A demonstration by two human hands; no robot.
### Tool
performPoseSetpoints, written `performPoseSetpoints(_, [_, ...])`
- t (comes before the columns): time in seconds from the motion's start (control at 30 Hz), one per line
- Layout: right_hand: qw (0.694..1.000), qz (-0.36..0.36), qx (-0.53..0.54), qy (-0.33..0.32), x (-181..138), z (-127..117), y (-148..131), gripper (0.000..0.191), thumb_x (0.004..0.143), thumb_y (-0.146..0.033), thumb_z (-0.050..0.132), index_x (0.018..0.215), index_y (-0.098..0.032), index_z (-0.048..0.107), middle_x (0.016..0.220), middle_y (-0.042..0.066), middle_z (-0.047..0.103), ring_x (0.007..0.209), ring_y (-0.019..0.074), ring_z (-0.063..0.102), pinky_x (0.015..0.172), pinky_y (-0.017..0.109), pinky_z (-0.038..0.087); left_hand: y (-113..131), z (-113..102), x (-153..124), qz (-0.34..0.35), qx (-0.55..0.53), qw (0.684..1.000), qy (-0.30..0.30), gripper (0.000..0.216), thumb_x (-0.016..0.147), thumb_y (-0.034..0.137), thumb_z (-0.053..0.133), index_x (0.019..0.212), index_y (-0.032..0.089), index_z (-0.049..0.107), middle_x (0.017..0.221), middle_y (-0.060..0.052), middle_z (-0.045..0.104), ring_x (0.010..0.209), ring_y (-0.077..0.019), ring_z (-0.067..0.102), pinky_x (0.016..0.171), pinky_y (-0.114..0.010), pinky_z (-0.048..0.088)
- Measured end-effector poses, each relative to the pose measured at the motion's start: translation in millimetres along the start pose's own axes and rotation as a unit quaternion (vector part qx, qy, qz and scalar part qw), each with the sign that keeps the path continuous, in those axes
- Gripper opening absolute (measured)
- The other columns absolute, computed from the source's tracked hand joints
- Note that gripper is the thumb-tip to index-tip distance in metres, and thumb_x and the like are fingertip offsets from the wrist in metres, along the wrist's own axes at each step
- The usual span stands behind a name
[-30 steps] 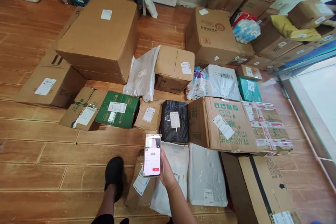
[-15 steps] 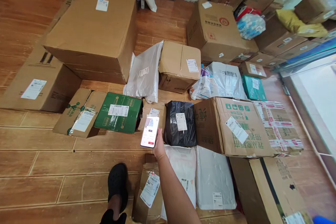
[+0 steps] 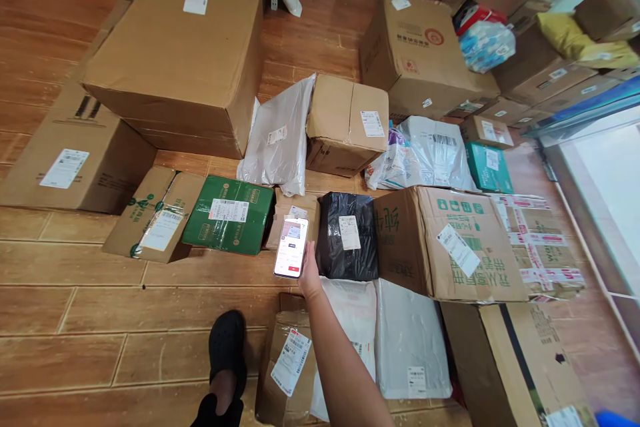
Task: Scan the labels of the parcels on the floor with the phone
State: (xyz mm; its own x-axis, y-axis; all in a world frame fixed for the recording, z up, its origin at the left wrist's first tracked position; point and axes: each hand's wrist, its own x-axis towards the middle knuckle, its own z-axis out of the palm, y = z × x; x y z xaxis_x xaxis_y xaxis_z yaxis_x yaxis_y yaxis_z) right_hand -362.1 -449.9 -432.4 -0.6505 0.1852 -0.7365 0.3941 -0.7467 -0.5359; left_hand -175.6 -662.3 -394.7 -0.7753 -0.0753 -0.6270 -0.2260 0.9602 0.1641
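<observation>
Right hand (image 3: 309, 275) out over the wooden floor (image 3: 75, 320), fingers closed around a lit white smartphone (image 3: 291, 247), above a small brown cardboard parcel (image 3: 295, 203), black plastic-wrapped parcel (image 3: 349, 235) just beside, left hand out of view.

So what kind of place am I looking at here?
Probably a parcel depot or pickup point: labelled cardboard boxes and mailer bags cover the floor, and the right hand holds a phone over them.

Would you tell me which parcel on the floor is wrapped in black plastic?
The black parcel, just right of the phone in the right hand; its neighbours are brown, green or white.
</observation>
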Motion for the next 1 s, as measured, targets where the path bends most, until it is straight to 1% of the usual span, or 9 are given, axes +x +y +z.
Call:
performPoseSetpoints(0.1, [1.000,0.003,0.000,0.004,-2,1,-2,0.067,0.059,-0.082,0.070,0.095,-0.026,0.072,0.105,0.003,0.080,0.119,0.0258,0.066,0.104,0.039,0.051,2,29,42,0.028,-0.019,0.999,0.020,0.046,0.087,0.029,0.039,0.114,0.059,0.063,0.113,0.019,0.072,0.131,-0.0349,0.055,0.076,-0.049,0.062])
performPoseSetpoints(0.2, [1.000,0.006,0.002,0.007,-3,3,-5,0.069,0.057,-0.083,0.070,0.097,-0.026,0.072,0.106,0.003,0.080,0.119,0.0263,0.067,0.106,0.041,0.050,-7,39,40,0.040,-0.034,0.998,0.033,0.058,0.084,0.024,0.033,0.110,0.069,0.058,0.110,0.026,0.071,0.135,-0.0320,0.050,0.074,-0.049,0.061])
performPoseSetpoints(0.33, [1.000,0.006,0.002,0.008,-3,4,-7,0.069,0.058,-0.082,0.070,0.096,-0.025,0.072,0.109,0.004,0.079,0.120,0.0274,0.066,0.107,0.043,0.049,-12,43,30,0.040,-0.047,0.997,0.050,0.058,0.082,0.025,0.036,0.114,0.069,0.056,0.115,0.029,0.069,0.135,-0.0327,0.049,0.068,-0.047,0.061])
performPoseSetpoints(0.47, [1.000,0.007,0.000,0.010,-6,6,-9,0.066,0.059,-0.080,0.071,0.098,-0.026,0.070,0.112,0.003,0.078,0.118,0.0254,0.066,0.105,0.040,0.050,-12,48,33,0.041,-0.058,0.996,0.059,0.055,0.078,0.027,0.041,0.106,0.070,0.060,0.109,0.030,0.070,0.131,-0.0344,0.053,0.057,-0.042,0.060])
performPoseSetpoints(0.53, [1.000,0.005,-0.001,0.003,-14,8,-13,0.060,0.062,-0.071,0.075,0.101,-0.026,0.068,0.110,0.001,0.078,0.114,0.0240,0.068,0.102,0.038,0.052,-13,48,34,0.040,-0.062,0.995,0.060,0.055,0.078,0.027,0.041,0.107,0.070,0.060,0.108,0.029,0.070,0.131,-0.0350,0.053,0.055,-0.042,0.059])
performPoseSetpoints(0.63, [0.999,0.011,-0.007,-0.034,-36,13,-24,0.050,0.059,-0.042,0.086,0.103,-0.026,0.067,0.106,-0.001,0.078,0.104,0.0236,0.070,0.094,0.036,0.055,-13,48,32,0.032,-0.066,0.996,0.058,0.056,0.080,0.028,0.040,0.114,0.068,0.058,0.114,0.026,0.070,0.133,-0.0364,0.051,0.058,-0.044,0.060])
performPoseSetpoints(0.77, [0.992,0.034,-0.016,-0.118,-73,21,-44,0.072,0.050,-0.011,0.085,0.116,-0.029,0.062,0.117,-0.001,0.075,0.105,0.0221,0.069,0.089,0.031,0.056,-11,51,27,0.015,-0.073,0.996,0.050,0.061,0.076,0.027,0.049,0.124,0.064,0.053,0.119,0.018,0.071,0.132,-0.0393,0.052,0.064,-0.050,0.063])
performPoseSetpoints(0.9, [0.984,0.044,-0.036,-0.171,-96,29,-55,0.080,0.057,-0.010,0.082,0.128,-0.033,0.054,0.133,-0.001,0.067,0.115,0.0209,0.065,0.095,0.033,0.052,-8,54,35,-0.006,-0.078,0.996,0.037,0.056,0.080,0.027,0.038,0.116,0.065,0.058,0.116,0.023,0.070,0.132,-0.0366,0.053,0.061,-0.048,0.060])
performPoseSetpoints(1.0, [0.983,0.043,-0.044,-0.173,-106,37,-53,0.082,0.059,-0.012,0.081,0.132,-0.032,0.050,0.135,0.001,0.065,0.119,0.0220,0.063,0.099,0.035,0.050,-7,46,47,-0.022,-0.074,0.997,0.024,0.056,0.084,0.025,0.029,0.110,0.056,0.068,0.110,0.020,0.072,0.128,-0.0372,0.055,0.060,-0.045,0.055])
